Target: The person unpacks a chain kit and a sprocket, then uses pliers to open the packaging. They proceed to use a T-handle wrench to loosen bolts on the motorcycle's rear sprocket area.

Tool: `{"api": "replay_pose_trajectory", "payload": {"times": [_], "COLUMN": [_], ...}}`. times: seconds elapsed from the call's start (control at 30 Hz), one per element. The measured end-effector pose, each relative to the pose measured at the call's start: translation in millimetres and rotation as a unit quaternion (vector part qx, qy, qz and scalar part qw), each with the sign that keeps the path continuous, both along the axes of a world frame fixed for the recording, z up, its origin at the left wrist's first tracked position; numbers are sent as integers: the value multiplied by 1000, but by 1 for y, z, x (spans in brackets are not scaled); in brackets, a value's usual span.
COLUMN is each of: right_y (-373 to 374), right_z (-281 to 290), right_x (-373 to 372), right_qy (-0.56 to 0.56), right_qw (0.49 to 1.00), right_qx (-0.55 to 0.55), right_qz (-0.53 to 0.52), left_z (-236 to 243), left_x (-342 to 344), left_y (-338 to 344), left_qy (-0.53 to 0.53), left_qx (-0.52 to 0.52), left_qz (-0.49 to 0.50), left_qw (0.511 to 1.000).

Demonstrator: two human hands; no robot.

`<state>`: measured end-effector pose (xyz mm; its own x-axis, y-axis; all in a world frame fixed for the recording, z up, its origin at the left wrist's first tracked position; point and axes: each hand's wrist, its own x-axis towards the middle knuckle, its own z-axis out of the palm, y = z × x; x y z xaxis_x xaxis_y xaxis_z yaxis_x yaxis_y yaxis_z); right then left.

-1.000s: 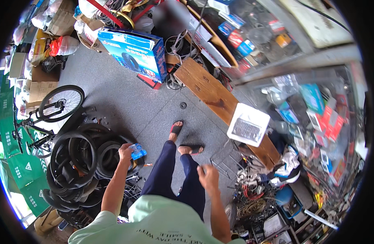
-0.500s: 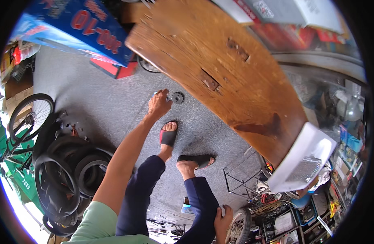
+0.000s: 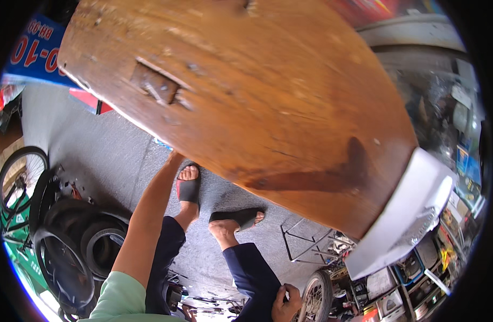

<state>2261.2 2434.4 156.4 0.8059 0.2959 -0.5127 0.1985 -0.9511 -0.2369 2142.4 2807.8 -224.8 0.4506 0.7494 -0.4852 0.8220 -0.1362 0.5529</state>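
Note:
A thick brown wooden tabletop (image 3: 289, 107) fills the upper middle of my view, with a slot cut in it and a dark stain toward the right. My left arm reaches down to the table's near edge. Of my left hand (image 3: 174, 156) only the wrist end shows; the fingers are hidden under the wood. A small blue-and-white thing (image 3: 161, 143) sticks out beside it, too little of it to name. My right hand (image 3: 286, 304) rests by my right knee, fingers loosely bent and slightly apart, holding nothing I can see.
Black tyres (image 3: 69, 252) are heaped at the left, near a bicycle wheel (image 3: 23, 177). A blue box (image 3: 34, 53) stands at the far left. A white plastic piece (image 3: 402, 214) sits at the table's right end. A wire rack (image 3: 305, 241) and a spoked wheel (image 3: 316, 295) are at the lower right.
My view has come closer to the tabletop, which now covers more of it. My left hand has passed behind the table edge, and the dark toothed disc on the floor is hidden.

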Motion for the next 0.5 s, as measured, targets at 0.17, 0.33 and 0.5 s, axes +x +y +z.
{"api": "replay_pose_trajectory", "payload": {"times": [0.17, 0.33, 0.5], "right_y": [-35, -47, -42], "right_z": [-3, 13, 4], "right_x": [0, -5, -6], "right_qy": [26, 74, 162], "right_qw": [1000, 995, 813], "right_qx": [-6, 11, 216], "right_qz": [5, -62, -516], "left_z": [36, 195, 377], "left_x": [-15, 38, 87], "left_y": [-54, -124, -129], "left_qy": [-19, 30, -7], "left_qx": [-68, 23, -187], "left_qz": [-21, -90, -83], "left_qw": [997, 995, 979]}}
